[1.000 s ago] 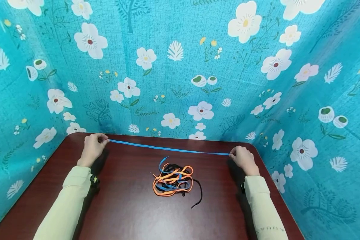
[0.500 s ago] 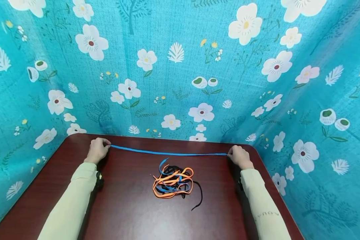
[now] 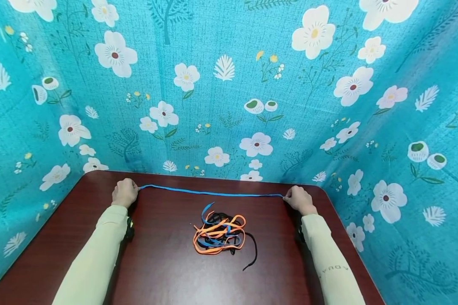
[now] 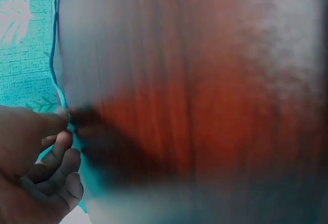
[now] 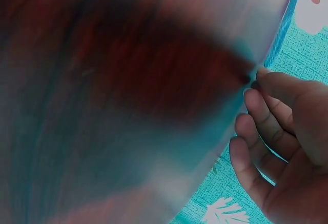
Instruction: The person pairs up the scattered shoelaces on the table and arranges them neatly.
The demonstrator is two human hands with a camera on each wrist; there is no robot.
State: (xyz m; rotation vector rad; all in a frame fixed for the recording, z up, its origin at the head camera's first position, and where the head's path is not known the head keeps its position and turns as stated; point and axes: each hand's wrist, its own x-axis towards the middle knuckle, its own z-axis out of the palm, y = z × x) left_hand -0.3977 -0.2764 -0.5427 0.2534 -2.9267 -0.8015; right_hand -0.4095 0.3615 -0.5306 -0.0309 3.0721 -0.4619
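A flat blue shoelace (image 3: 206,193) stretches between both hands near the far edge of the table, sagging slightly in the middle. My left hand (image 3: 124,192) pinches its left end between thumb and forefinger; in the left wrist view the lace (image 4: 53,44) bends just above the fingertips. At the other end, my right hand (image 3: 299,200) pinches it too, the remaining fingers loosely curled in the right wrist view. Nearer to me lies a tangle of laces: an orange lace (image 3: 211,253), a black lace (image 3: 256,250) with its tail out to the right, and another blue lace (image 3: 205,209).
The dark red-brown wooden table (image 3: 168,271) has rounded far corners. A teal flowered curtain (image 3: 221,110) hangs right behind it and along both sides. Dark bands show at both wrists, below the pale sleeves.
Both hands have come closer together, and the left hand has moved slightly nearer to me. The taut blue shoelace has slackened and now curves near the left fingers. The tangle stays put.
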